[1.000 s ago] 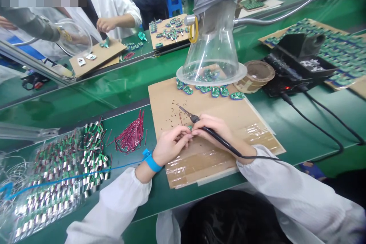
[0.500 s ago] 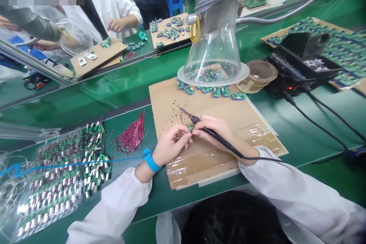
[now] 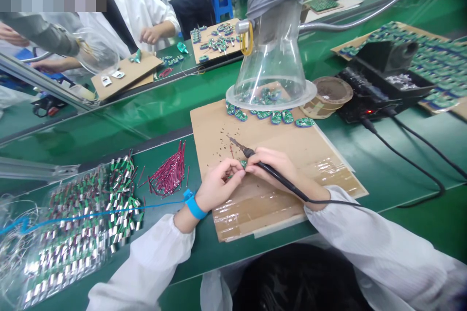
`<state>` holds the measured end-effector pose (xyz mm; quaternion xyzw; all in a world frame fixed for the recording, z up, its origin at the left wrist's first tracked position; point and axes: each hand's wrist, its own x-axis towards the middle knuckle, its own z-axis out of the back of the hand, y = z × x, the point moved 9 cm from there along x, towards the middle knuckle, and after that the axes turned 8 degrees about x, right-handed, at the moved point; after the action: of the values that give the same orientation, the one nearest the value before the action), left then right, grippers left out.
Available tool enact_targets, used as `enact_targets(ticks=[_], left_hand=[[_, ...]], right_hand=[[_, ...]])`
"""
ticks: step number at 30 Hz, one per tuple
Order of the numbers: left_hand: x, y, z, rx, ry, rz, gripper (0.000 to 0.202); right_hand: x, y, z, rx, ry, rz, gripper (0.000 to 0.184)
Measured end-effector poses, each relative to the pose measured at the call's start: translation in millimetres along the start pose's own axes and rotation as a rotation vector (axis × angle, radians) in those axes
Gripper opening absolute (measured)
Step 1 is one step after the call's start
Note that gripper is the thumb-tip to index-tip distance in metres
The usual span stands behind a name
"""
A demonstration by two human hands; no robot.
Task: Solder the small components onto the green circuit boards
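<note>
From my remote view I see the left grip closed in a pinch on a small green circuit board, so the board sits just above the cardboard sheet and does not lie on it; I think this keeps the board steady and lets it turn by the fingers alone. The right grip is closed around the black handle of a soldering iron in the way one holds a pen, and this seems to give fine control. Its metal tip points up and away from the board, and the two grips touch each other at the fingers, probably so that they steady one another. The iron's cable runs out past the right sleeve, away from the work. A blue anti-static wrist strap is around the left wrist, and its cord crosses the worktop over a clear bag of wired boards, with a bundle of red wires beside it, where the left grip can reach them easily. Finished-looking boards stand in a row at the far edge of the cardboard, partly under a clear fume hood, whose low mouth is likely placed there to catch the smoke. To the right, a round tip-cleaning pot sits next to the soldering station, close to the iron's side.
</note>
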<state>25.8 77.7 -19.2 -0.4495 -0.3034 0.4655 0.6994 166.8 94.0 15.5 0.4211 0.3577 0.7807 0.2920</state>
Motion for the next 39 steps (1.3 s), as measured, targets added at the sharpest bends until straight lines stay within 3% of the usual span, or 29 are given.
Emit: enact_targets(ticks=[8, 27, 39], left_hand=[[0.9, 2.1, -1.7, -0.141, 0.014, 0.019, 0.018], [-0.9, 4.4, -1.1, 0.045, -0.007, 0.014, 0.018], [-0.2, 5.8, -0.2, -0.005, 0.012, 0.027, 0.020]], right_hand=[[3.4, 2.8, 0.4, 0.014, -0.020, 0.001, 0.014], [-0.6, -2.4, -3.8, -0.012, 0.014, 0.001, 0.013], [1.5, 3.0, -1.7, 0.006, 0.006, 0.019, 0.011]])
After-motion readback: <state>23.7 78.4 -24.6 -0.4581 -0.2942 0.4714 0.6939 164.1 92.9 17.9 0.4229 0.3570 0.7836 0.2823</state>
